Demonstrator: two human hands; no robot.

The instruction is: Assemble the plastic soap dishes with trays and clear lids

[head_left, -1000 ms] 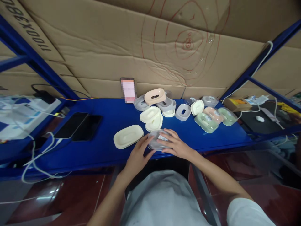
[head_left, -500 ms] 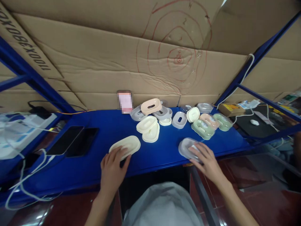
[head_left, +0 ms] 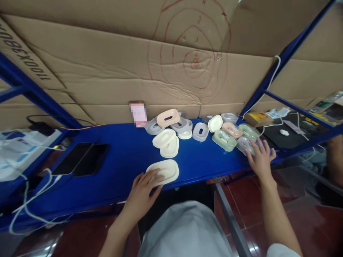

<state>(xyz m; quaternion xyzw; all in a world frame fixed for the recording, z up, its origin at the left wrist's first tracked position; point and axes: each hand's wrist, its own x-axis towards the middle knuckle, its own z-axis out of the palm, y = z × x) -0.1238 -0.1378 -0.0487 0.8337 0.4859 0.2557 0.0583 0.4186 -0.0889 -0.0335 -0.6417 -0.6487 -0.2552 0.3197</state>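
My left hand (head_left: 143,191) lies at the front edge of the blue shelf (head_left: 125,160), its fingers curled over the near left edge of a cream oval soap dish (head_left: 166,170). My right hand (head_left: 260,157) reaches to the right end of the shelf. Its fingers are spread flat on a clear greyish oval dish (head_left: 244,142). That dish sits beside a green dish (head_left: 224,139) and a paler green one (head_left: 249,131).
A cluster of soap dishes sits at the back: cream (head_left: 166,142), grey (head_left: 200,131), pink (head_left: 168,117) and peach (head_left: 232,129). Two dark phones (head_left: 80,163) lie at the left beside white cables (head_left: 29,200). A cardboard wall (head_left: 160,64) stands behind. A small box (head_left: 258,119) sits at the right.
My right hand slid the clear dish from the front middle to the right end, beside the green dishes. My left hand went to the cream dish and drew it rightward, toward the front edge.
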